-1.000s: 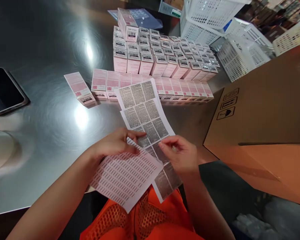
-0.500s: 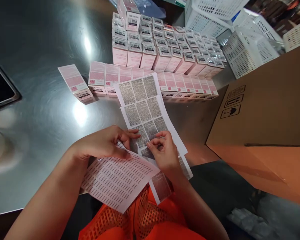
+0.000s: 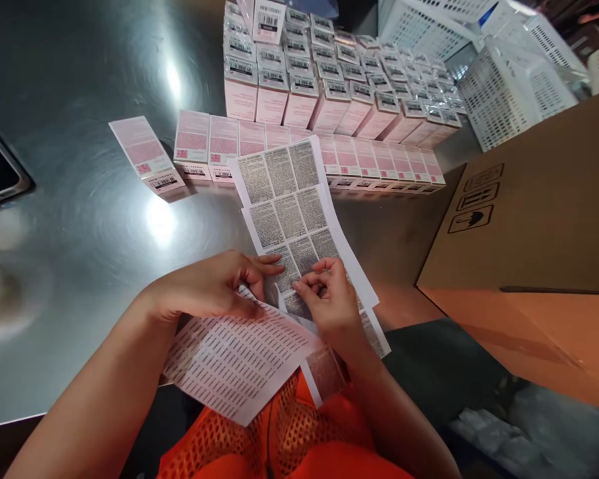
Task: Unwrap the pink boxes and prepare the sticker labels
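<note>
Your left hand [image 3: 219, 286] pinching dash-printed white paper sheet [image 3: 244, 366] across grey-printed white label sheets [image 3: 292, 216], near pink cardboard boxes [image 3: 192, 136]. Your right hand [image 3: 334, 299]: fingertips meeting, grip unclear. Steadying sheets should be preventing creases.

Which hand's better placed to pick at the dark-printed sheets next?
Probably the right hand: its thumb and fingers curl close together over the dark-printed sheets. The left hand is holding the line-printed sheet.

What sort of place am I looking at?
Probably a packing area in a warehouse or factory: rows of matching pink-and-white boxes, a large cardboard carton and white perforated baskets.
</note>
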{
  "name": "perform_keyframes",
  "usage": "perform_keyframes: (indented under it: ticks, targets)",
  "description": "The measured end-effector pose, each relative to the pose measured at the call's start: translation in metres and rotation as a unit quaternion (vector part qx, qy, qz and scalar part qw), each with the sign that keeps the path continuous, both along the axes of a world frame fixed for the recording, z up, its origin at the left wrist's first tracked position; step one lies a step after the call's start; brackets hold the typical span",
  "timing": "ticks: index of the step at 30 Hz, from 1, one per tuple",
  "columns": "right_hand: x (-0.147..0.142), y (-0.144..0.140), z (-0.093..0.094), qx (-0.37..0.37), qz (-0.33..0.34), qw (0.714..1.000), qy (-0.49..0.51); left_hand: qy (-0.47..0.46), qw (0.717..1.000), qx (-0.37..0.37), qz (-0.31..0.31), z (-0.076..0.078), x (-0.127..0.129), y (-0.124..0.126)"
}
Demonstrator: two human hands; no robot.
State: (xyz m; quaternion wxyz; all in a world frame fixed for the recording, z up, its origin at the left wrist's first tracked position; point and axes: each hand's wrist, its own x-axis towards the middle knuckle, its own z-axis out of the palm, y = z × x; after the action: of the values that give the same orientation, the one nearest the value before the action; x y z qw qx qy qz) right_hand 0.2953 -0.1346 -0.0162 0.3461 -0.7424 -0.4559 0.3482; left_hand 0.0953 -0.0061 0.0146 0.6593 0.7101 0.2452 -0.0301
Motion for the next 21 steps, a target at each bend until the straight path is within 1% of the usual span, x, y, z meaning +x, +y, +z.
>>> perform_keyframes:
  ticks: [6, 9, 14, 16, 18, 20, 21]
  targets:
    - [-0.004, 0.0, 0.003, 0.002, 0.001, 0.999, -0.035, -0.006, 1.0, 0.005, -0.004, -0.001, 0.0, 0.0]
    - [-0.008, 0.001, 0.005, -0.002, -0.009, 0.999, -0.051, -0.001, 1.0, 0.004, 0.0, 0.0, 0.001, 0.0]
    - [-0.006, 0.004, -0.003, 0.015, -0.044, 0.995, -0.092, -0.001, 1.0, 0.012, 0.006, 0.0, 0.001, 0.001]
    - [0.001, 0.006, -0.007, 0.037, -0.072, 0.995, -0.055, 0.002, 1.0, 0.017, 0.006, 0.0, 0.002, 0.001]
    - [0.007, 0.005, -0.007, 0.079, -0.1, 0.992, 0.012, 0.004, 1.0, 0.013, 0.011, 0.0, 0.002, 0.0]
    - [0.009, -0.001, 0.0, 0.109, -0.104, 0.987, 0.046, 0.005, 1.0, 0.004, 0.022, 0.001, 0.003, 0.0]
    - [0.007, -0.005, 0.006, 0.113, -0.086, 0.989, 0.039, 0.006, 1.0, 0.001, 0.029, 0.001, 0.003, -0.001]
